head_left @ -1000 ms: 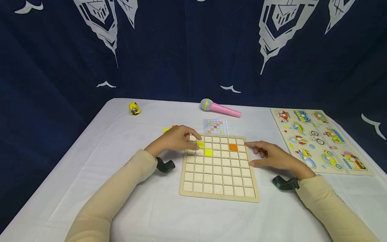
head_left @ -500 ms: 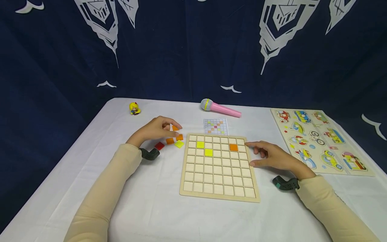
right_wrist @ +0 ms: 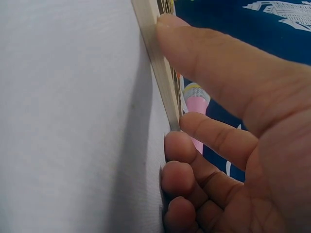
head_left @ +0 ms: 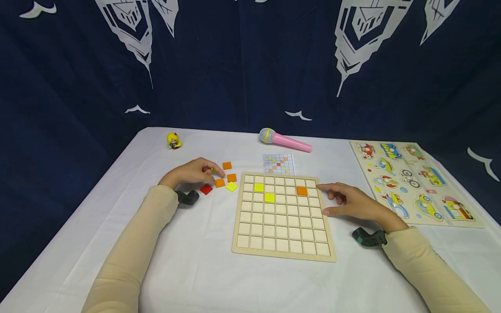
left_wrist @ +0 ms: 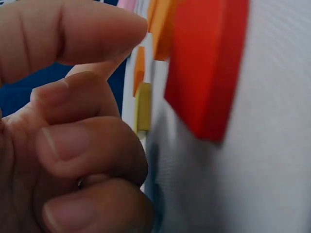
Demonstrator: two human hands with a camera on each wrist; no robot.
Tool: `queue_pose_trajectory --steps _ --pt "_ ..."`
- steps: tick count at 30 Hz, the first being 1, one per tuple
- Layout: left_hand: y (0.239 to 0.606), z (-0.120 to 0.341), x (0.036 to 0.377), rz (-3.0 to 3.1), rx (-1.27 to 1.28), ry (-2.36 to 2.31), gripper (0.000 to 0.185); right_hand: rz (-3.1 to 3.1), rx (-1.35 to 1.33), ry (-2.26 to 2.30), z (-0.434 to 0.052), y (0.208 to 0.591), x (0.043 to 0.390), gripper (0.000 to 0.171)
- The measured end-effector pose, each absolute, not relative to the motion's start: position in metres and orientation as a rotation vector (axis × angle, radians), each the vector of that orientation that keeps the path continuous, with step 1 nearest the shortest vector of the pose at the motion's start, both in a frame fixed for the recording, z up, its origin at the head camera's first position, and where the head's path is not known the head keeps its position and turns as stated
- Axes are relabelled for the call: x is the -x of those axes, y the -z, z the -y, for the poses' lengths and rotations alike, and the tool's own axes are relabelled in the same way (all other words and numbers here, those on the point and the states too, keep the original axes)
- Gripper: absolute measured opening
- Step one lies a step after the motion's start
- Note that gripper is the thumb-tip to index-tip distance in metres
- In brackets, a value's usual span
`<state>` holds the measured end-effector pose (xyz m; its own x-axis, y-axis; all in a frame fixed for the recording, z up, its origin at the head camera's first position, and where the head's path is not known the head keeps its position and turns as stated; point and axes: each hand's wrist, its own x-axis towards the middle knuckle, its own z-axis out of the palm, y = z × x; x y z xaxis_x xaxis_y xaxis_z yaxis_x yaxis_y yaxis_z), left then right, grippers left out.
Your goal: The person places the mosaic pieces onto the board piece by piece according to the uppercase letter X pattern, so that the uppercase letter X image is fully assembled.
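Note:
My left hand (head_left: pixel 192 170) is over the loose square tiles left of the board, its thumb and index finger apart with nothing between them. In the left wrist view a red tile (left_wrist: pixel 201 68) lies close to the thumb, and a yellow tile (left_wrist: pixel 142 109) lies beyond the fingers. Several orange tiles (head_left: pixel 232 178) and another yellow tile (head_left: pixel 232 187) lie beside the fingertips. My right hand (head_left: pixel 350 201) rests thumb and index fingertips against the right edge of the wooden grid board (head_left: pixel 282 255). Two yellow tiles and one orange tile (head_left: pixel 302 191) sit in its cells.
Behind the board lies a small printed pattern card (head_left: pixel 278 164), with a pink toy microphone (head_left: pixel 287 141) farther back. A yellow-haired figurine (head_left: pixel 174 141) stands at the back left. A picture puzzle board (head_left: pixel 415 184) lies on the right of the white-covered table.
My left hand has moved left from the board to the loose tiles, coming down closer to them in the last half second. My right hand has stayed at the board's edge.

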<state>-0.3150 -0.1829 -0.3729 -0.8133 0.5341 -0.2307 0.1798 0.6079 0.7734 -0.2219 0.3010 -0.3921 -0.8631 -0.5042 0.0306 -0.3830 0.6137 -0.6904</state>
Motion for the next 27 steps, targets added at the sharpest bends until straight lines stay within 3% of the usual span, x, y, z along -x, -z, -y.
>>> queue_pose_trajectory --steps 27 --pt "0.3805 0.188 0.3204 -2.449 -0.525 -1.003 0.036 -2.657 0.767 1.099 -0.3025 0.3928 0.2224 0.068"
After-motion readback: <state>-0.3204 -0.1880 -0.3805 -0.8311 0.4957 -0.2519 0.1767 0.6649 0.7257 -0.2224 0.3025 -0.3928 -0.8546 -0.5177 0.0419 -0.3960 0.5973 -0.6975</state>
